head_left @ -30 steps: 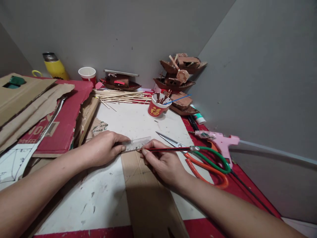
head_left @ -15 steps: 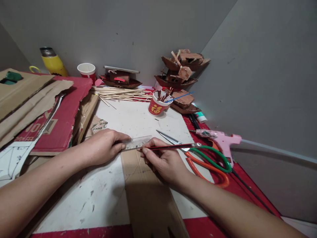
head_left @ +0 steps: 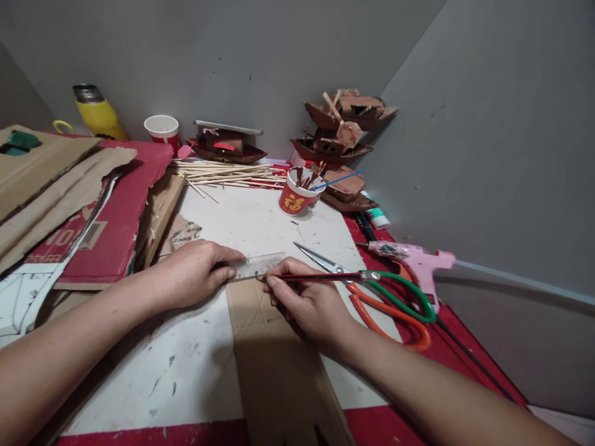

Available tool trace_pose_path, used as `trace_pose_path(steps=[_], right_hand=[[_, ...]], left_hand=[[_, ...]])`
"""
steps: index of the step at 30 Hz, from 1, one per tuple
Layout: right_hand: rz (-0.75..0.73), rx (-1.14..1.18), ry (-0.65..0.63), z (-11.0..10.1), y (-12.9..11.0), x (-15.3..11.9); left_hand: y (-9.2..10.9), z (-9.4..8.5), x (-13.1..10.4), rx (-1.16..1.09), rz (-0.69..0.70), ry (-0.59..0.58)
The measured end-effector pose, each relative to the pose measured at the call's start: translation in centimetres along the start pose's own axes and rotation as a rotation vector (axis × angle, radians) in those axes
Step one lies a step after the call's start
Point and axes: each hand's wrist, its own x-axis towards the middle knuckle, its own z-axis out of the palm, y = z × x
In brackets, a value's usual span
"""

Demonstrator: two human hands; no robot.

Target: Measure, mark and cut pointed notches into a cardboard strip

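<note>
Cardboard [head_left: 279,365] is lying at the bottom middle, showing some lines [head_left: 260,321] but probably only partly marked, while the left hand [head_left: 195,274] is holding a ruler [head_left: 255,265] and the right hand [head_left: 313,305] is gripping a pencil [head_left: 328,277].

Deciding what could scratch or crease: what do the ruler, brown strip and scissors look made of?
Ruler: probably clear plastic, smooth; it looks see-through.
Brown strip: apparently cardboard, matt; its dull tan face resembles carton board.
Scissors: blades look like polished metal, silvery; handles seem plastic or plastic-coated, smooth green and orange.
</note>
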Motion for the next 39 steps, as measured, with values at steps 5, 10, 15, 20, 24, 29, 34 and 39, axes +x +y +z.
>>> trace_pose_path(steps=[5,10,15,20,24,29,34,39], right_hand=[[0.008,0.022,0.007,0.0,0.1,0.0],[0.028,0.046,0.011,0.1,0.0,-0.1],[0.070,0.122,0.042,-0.2,-0.6,-0.4],[0.056,0.308,0.276,-1.6,-2.0,-0.5],[0.055,0.284,0.342,-2.9,-2.9,-0.7],[0.112,0.271,0.251,-3.0,-2.1,-1.2],[0.142,0.341,0.174,-2.1,-0.5,-0.9],[0.125,0.299,0.214,-2.2,0.2,-0.6]], left_hand=[[-0.1,0.1,0.0,0.010,0.017,0.012],[-0.3,0.1,0.1,0.016,0.017,0.010],[-0.2,0.0,0.0,0.014,0.018,0.010],[-0.4,0.2,-0.1,0.025,0.017,0.013],[-0.4,0.1,-0.1,0.030,0.018,0.004],[-0.3,0.0,0.1,0.049,0.010,0.003],[-0.4,0.1,0.1,0.060,0.023,0.003],[-0.4,0.0,0.1,0.045,0.025,0.000]])
